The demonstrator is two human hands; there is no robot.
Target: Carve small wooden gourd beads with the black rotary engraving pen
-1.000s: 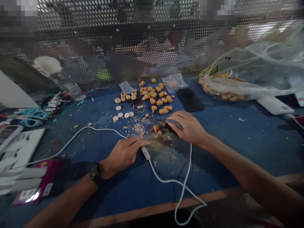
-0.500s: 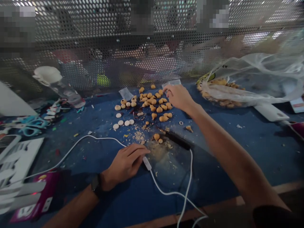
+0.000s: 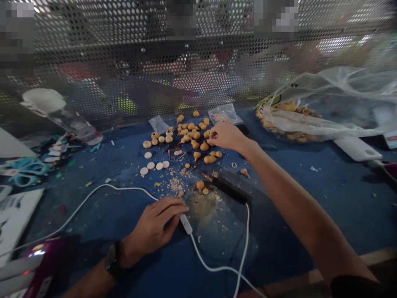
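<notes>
My right hand reaches over a cluster of small tan gourds. Its thumb and fingers are pinched together at the cluster's right side; whatever lies between the fingertips is hidden. My left hand, a dark watch on its wrist, rests on the table with fingers stretched out and thumb apart. Beside its fingertips is a white inline switch on a white cable. Between the hands lies a black-handled electric tool with a metal tip, near a gourd. Cut gourds and pale round discs sit left of the cluster.
A clear plastic bag of tan pieces stands at the right, by a white power strip. Light-blue scissors and a tilted clear bottle are at the left. Perforated metal backs the blue table.
My right hand has come nearer and lower, from beside the small clear packet to the gourds, its fingers now pinched. My left hand stays by the switch. The view has shifted slightly.
</notes>
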